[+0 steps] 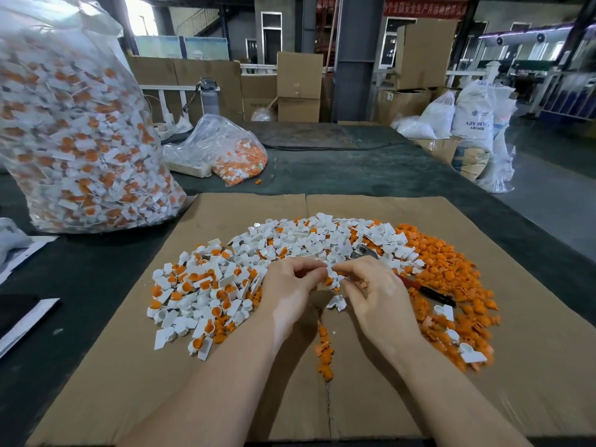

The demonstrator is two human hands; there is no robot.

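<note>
white piece (pixel 331 273): you hold it up between both hands, just above the cardboard sheet (pixel 225 217), at the near edge of the piles; an orange part shows on its underside.
left hand (pixel 290 287): your thumb and curled fingertips pinch the left side of the white piece.
right hand (pixel 377 293): your bent fingers pinch the same piece from the right.
mixed pile (pixel 206 285): white and orange parts on the cardboard, left of your hands and touching your left wrist.
orange pile (pixel 451 269): loose orange parts to your right.
pliers (pixel 432 293): the red-and-black handles lie just behind your right hand, and the metal head pokes out among the white parts.
loose white part (pixel 337 303): it lies on the cardboard between your wrists.
big bag (pixel 80 140): clear and full of the same parts, it stands at your far left.
small bag (pixel 225 150): clear and part-filled, it lies beyond the cardboard.
</note>
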